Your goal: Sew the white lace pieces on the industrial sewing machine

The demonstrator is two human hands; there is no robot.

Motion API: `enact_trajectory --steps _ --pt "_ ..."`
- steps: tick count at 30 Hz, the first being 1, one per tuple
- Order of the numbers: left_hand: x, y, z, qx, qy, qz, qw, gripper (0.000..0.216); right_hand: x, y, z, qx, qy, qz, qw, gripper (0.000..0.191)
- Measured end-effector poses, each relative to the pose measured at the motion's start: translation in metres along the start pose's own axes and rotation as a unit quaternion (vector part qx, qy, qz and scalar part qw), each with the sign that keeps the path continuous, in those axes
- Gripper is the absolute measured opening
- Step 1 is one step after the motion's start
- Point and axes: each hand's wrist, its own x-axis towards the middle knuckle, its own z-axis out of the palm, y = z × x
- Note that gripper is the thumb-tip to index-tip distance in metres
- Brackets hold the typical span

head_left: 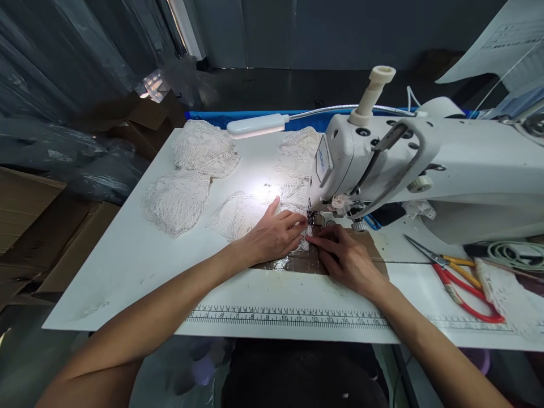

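A white sewing machine [429, 170] stands on the white table [127, 260], its needle end at the middle. My left hand [274, 235] lies flat on a white lace piece [242, 212], fingers pressing the lace just left of the presser foot [317, 218]. My right hand [346, 255] pinches the lace edge right in front of the foot, fingertips touching those of the left hand. A brown taped patch [297, 260] covers the table under both hands.
More lace pieces [204, 147] [176, 201] lie at the back left, another lace pile [300, 150] behind the needle. A gooseneck lamp [257, 126] lights the work. Red and yellow scissors [461, 283] and lace trim [505, 294] sit at the right. A printed ruler [289, 316] runs along the front edge.
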Motion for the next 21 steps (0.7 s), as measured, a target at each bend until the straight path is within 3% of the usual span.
enact_trajectory --steps 12,17,21 --pt "0.006 -0.001 -0.004 -0.009 -0.025 -0.029 0.999 0.030 0.006 -0.004 0.001 -0.041 0.005 0.015 0.999 0.036" --pt "0.011 0.000 -0.002 0.017 -0.011 -0.065 0.998 0.029 0.015 -0.005 0.001 -0.104 -0.008 0.012 0.995 0.038" --pt "0.013 0.003 0.002 0.037 -0.002 -0.090 0.995 0.027 0.018 -0.005 0.000 -0.091 -0.015 0.005 0.996 0.038"
